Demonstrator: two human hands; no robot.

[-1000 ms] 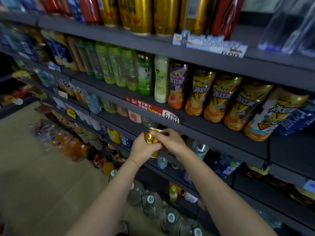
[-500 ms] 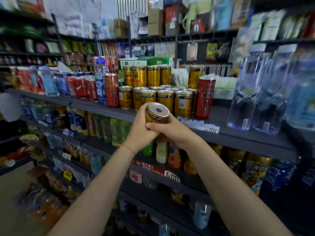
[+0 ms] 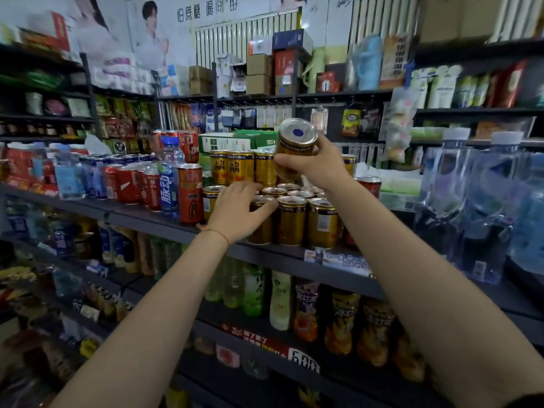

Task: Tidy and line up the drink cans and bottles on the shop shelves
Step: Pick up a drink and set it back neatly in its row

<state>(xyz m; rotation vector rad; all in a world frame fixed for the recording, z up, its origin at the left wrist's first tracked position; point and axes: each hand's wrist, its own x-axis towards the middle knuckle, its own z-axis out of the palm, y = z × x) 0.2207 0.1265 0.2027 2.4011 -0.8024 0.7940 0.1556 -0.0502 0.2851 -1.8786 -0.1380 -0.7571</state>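
My right hand [image 3: 313, 163] grips a gold can [image 3: 295, 142], tilted with its silver end toward me, above a block of gold cans [image 3: 291, 219] on the top shelf [image 3: 153, 222]. My left hand [image 3: 240, 209] lies with spread fingers over the front-left gold cans, fingertips touching their tops. A second layer of gold cans [image 3: 235, 167] is stacked at the back of the block. A tall red can [image 3: 190, 194] stands just left of the gold cans, with a blue-label bottle [image 3: 168, 175] beside it.
Red and blue cans [image 3: 123, 184] fill the shelf's left part. Large clear water bottles [image 3: 477, 210] stand at the right. The shelf below holds green and orange drink bottles [image 3: 253, 290]. A price tag strip [image 3: 338, 259] hangs on the shelf edge. Boxes and snacks crowd the background shelves.
The view has risen from the lower shelves to the top shelf. My right hand lifted the gold can up and right alone. My left hand let go and dropped onto the shelved cans.
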